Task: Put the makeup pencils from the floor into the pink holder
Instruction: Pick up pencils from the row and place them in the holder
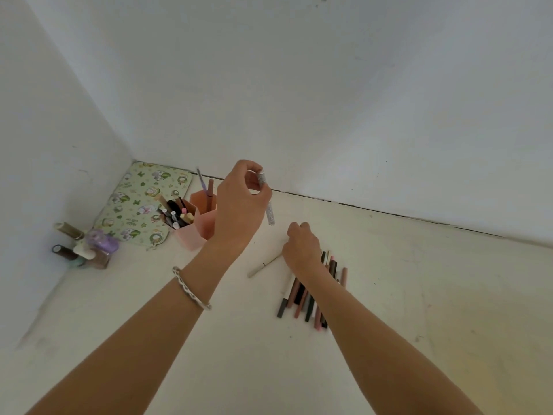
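The pink holder (194, 232) stands on the floor near the room corner, its compartments holding several pencils. My left hand (239, 205) hovers just right of it, pinching a silver glittery pencil (268, 209) that hangs nearly upright. A pile of several makeup pencils (305, 301) in black, brown, pink and white lies on the floor at centre right. My right hand (300, 247) rests on the far end of that pile, fingers curled down over the pencils; whether it grips one is hidden. A pale thin pencil (264, 265) lies apart, left of the pile.
A green patterned pad (137, 202) lies in the corner behind the holder. Small bottles (89, 244) cluster by the left wall. White walls meet the pale floor close behind the holder. A bracelet circles my left wrist.
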Demonstrator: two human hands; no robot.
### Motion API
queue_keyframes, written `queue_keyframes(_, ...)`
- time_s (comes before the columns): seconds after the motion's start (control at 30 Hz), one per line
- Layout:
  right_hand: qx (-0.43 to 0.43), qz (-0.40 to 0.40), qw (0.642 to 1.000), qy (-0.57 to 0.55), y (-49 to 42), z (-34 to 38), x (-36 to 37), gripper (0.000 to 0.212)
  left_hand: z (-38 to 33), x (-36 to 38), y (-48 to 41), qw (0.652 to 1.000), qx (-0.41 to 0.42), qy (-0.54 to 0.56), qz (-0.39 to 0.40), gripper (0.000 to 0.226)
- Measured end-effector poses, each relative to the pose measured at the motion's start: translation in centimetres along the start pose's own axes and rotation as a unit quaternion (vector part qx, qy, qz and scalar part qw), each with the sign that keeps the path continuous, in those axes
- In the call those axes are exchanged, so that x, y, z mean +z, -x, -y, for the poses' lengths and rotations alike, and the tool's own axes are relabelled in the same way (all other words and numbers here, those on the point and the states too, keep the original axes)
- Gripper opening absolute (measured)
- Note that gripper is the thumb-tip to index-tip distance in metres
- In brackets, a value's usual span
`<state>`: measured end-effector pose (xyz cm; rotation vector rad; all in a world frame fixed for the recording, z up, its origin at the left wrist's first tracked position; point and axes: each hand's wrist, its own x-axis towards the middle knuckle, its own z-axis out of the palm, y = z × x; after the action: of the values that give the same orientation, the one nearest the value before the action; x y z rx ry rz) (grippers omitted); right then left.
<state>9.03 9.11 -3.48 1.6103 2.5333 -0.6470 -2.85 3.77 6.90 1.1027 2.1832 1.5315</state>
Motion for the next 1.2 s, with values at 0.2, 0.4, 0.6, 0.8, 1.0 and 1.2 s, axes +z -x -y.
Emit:
queue_keyframes(0.2,-0.094,0.021,0.993,0.071,-0.2,-0.1,0.6,0.026,0.1,0.0,0.3,1.0,-0.007,-0.007,-0.014,0.022)
queue_keyframes(0.4,-0.171,0.009,0.973,0.154,-1.5,-0.9,-0.9,0.031,-1.3,-2.7,-1.4,0.995,0.035,0.039,-0.079,0.019)
queue_keyframes(0.6,-0.098,0.017,0.98,-0.175,-2.0,-0.1,-8.7,0.018,-0.6,-8.3,-5.9,0.982,0.039,-0.014,-0.186,0.024)
queue_keyframes(0.8,-0.098,-0.12,0.925,-0.347,-1.3,3.6,-11.1,0.011,2.9,-8.5,-6.3,0.986,-0.008,-0.135,-0.097,0.017)
queue_keyframes(1.0,-0.093,-0.15,0.886,-0.429,-0.8,6.5,-10.8,0.012,5.8,-7.9,-6.2,0.963,-0.078,-0.255,0.029,0.012)
queue_keyframes(1.2,-0.116,-0.107,0.892,-0.423,-0.7,9.4,-9.6,0.013,6.1,-9.6,-6.7,0.971,-0.113,-0.213,0.008,0.04)
